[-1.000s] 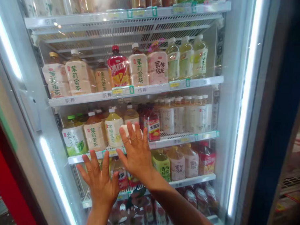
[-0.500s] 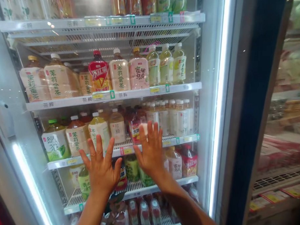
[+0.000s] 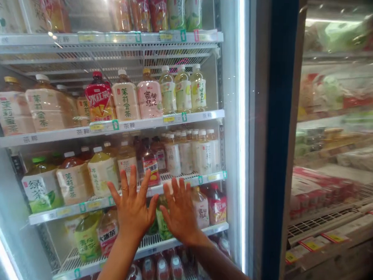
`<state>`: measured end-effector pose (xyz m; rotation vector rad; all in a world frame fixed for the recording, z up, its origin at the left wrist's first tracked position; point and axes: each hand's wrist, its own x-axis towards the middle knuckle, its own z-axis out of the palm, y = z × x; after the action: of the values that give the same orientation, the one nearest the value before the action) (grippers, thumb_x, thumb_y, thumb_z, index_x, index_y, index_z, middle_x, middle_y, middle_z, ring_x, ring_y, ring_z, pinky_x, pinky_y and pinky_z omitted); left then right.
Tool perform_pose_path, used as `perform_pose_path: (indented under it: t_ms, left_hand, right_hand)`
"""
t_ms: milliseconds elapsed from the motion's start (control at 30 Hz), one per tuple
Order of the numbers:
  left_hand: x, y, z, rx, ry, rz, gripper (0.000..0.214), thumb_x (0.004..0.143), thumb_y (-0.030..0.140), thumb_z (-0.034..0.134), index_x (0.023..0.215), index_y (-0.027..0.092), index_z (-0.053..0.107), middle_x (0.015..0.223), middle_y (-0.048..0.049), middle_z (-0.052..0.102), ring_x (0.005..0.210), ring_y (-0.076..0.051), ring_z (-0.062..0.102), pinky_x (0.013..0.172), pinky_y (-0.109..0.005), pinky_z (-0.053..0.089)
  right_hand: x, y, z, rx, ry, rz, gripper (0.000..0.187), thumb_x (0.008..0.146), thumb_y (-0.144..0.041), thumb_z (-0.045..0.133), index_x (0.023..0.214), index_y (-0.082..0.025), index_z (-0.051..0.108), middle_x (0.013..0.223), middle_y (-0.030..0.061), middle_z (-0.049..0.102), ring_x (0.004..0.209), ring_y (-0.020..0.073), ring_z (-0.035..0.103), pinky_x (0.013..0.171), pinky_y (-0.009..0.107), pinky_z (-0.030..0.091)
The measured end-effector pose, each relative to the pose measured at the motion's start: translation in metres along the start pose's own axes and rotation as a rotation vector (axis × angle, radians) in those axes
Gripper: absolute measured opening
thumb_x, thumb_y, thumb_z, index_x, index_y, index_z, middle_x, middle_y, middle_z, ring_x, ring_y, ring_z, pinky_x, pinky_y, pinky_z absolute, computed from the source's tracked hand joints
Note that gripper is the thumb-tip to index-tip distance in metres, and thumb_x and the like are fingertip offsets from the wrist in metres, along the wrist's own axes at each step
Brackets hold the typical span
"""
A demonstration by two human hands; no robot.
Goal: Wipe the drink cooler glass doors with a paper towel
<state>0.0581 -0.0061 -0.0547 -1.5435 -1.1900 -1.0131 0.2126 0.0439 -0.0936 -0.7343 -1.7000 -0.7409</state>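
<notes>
Both hands are raised in front of a lit drinks cooler, with streaks of reflected light across the view. My left hand [image 3: 133,213] has its fingers spread and holds nothing. It overlaps a tea bottle with a dark red label [image 3: 151,165] and a shelf edge [image 3: 98,203]. Just right of it, my right hand [image 3: 182,217] is also open, palm forward and fingers stretched upward. A small pale patch shows by its index finger, too blurred to make out. Near its wrist stand a pink-labelled bottle [image 3: 201,208] and a red-capped bottle [image 3: 217,206]. Whether either palm touches glass cannot be told.
Large tea bottles [image 3: 47,106] and a red iced tea bottle [image 3: 99,98] line the shelf above. Slim white-labelled bottles [image 3: 208,153] stand in rows at the right. A bright light strip [image 3: 240,117] and dark blue frame [image 3: 278,139] separate another shelf unit with packaged goods [image 3: 322,187].
The camera view has swung right, so the cooler sits further left and more of the neighbouring shelves shows. My right hand is lower and nearer my left hand. Both stay open.
</notes>
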Motion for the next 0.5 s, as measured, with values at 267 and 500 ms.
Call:
perform_pose_path:
  t_ms: [267, 500]
  left_hand:
    - [0.004, 0.019, 0.011, 0.011, 0.003, 0.004, 0.073, 0.096, 0.041, 0.055, 0.161, 0.032, 0.024, 0.173, -0.0083, 0.008, 0.160, -0.033, 0.002, 0.126, -0.063, -0.008]
    - [0.018, -0.016, -0.068, -0.147, -0.111, 0.011, 0.055, 0.097, 0.045, 0.054, 0.150, 0.035, 0.045, 0.164, -0.0066, 0.040, 0.155, -0.030, 0.029, 0.128, -0.059, 0.018]
  right_hand:
    - [0.037, 0.047, -0.007, 0.058, 0.114, 0.016, 0.079, 0.101, -0.009, 0.038, 0.164, -0.030, -0.005, 0.173, 0.0037, 0.011, 0.160, 0.0266, 0.006, 0.126, 0.061, 0.026]
    - [0.013, 0.091, -0.091, 0.297, 0.158, -0.078, 0.033, 0.104, -0.019, 0.045, 0.114, -0.023, 0.076, 0.109, 0.0082, 0.074, 0.111, 0.0216, 0.070, 0.090, 0.040, 0.060]
